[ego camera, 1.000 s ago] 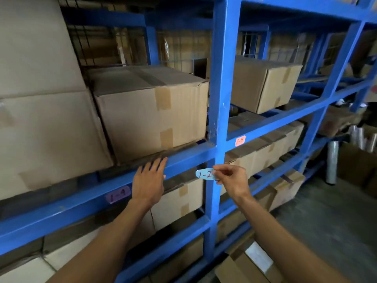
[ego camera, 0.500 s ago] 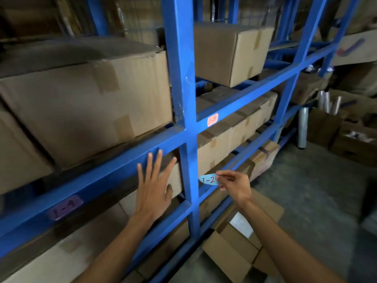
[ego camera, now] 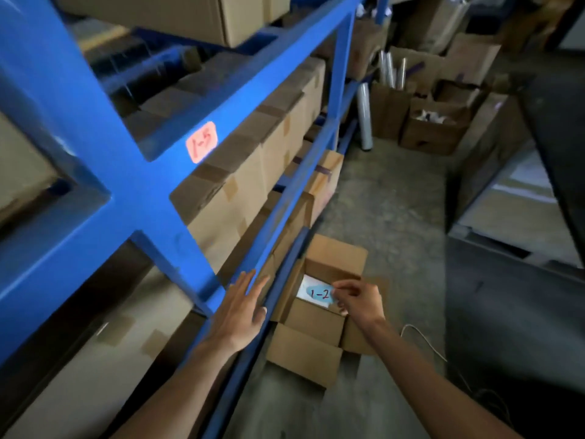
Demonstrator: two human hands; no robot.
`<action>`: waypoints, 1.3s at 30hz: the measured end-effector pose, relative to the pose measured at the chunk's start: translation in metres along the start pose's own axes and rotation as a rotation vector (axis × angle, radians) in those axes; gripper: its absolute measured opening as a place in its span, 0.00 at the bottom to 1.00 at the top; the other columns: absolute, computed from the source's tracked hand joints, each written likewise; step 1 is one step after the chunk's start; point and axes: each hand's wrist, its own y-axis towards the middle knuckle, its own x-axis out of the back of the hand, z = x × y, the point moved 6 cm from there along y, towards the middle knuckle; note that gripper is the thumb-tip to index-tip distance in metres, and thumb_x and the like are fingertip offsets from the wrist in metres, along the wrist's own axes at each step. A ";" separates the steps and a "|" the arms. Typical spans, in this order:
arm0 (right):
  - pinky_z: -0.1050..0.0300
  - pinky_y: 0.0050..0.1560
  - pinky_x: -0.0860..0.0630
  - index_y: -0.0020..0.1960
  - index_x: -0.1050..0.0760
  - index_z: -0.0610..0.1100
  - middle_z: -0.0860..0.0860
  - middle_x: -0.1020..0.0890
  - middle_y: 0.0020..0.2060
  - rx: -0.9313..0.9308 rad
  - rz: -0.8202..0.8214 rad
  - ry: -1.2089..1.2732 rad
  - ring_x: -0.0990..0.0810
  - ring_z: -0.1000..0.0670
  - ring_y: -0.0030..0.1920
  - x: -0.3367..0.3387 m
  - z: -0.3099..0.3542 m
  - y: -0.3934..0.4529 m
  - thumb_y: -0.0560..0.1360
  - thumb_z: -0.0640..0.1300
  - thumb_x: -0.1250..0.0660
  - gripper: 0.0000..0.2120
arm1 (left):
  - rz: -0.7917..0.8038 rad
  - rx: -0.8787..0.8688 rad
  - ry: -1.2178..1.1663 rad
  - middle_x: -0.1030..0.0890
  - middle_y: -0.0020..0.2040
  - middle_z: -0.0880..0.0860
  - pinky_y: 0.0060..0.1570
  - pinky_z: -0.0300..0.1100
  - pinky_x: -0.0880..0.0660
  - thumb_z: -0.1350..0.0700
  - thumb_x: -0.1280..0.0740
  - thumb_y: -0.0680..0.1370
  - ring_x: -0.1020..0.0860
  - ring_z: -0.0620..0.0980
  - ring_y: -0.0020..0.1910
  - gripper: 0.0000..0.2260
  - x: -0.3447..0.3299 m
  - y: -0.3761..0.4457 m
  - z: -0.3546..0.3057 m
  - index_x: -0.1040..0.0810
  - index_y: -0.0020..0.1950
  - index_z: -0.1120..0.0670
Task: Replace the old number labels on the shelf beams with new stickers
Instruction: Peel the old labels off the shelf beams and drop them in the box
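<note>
My right hand (ego camera: 359,301) pinches a light blue oval sticker (ego camera: 319,293) marked "1-2" and holds it over an open cardboard box (ego camera: 316,331) on the floor. My left hand (ego camera: 241,310) is open, fingers straight, lying against a lower blue shelf beam (ego camera: 278,217) near the upright post (ego camera: 104,172). An orange label (ego camera: 202,141) marked "1-5" sticks on the upper beam (ego camera: 253,77), up and to the left of both hands.
Taped cardboard boxes (ego camera: 240,175) fill the shelves. More open boxes (ego camera: 433,122) and rolls of clear film (ego camera: 365,115) stand on the concrete floor at the back. A dark surface (ego camera: 506,312) bounds the aisle on the right. A white cable (ego camera: 424,340) lies on the floor.
My view has swung down and right along the rack. My right hand carried the "1-2" sticker from the post down over the floor box. My left hand slid down to a lower beam.
</note>
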 end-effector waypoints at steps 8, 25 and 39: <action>0.57 0.30 0.22 0.47 0.18 0.46 0.43 0.14 0.41 -0.199 -0.053 -0.006 0.20 0.49 0.32 -0.015 -0.112 0.083 0.75 0.35 0.32 0.08 | 0.114 0.077 0.121 0.54 0.83 0.53 0.79 0.54 0.52 0.50 0.38 0.82 0.55 0.54 0.82 0.30 -0.074 0.101 0.052 0.47 0.81 0.49; 0.63 0.35 0.23 0.48 0.23 0.48 0.48 0.16 0.40 -0.199 -0.004 -0.281 0.18 0.52 0.44 -0.105 -0.242 0.233 0.73 0.35 0.30 0.10 | -0.124 0.039 0.553 0.54 0.83 0.59 0.77 0.61 0.47 0.47 0.35 0.75 0.51 0.63 0.81 0.22 -0.136 0.161 0.098 0.22 0.66 0.56; 0.50 0.52 0.22 0.49 0.21 0.52 0.46 0.16 0.49 -0.182 0.058 -0.542 0.19 0.45 0.51 -0.122 -0.247 0.273 0.74 0.40 0.34 0.08 | -0.174 0.026 0.557 0.55 0.83 0.59 0.76 0.62 0.45 0.48 0.38 0.76 0.52 0.62 0.81 0.16 -0.139 0.160 0.099 0.20 0.54 0.58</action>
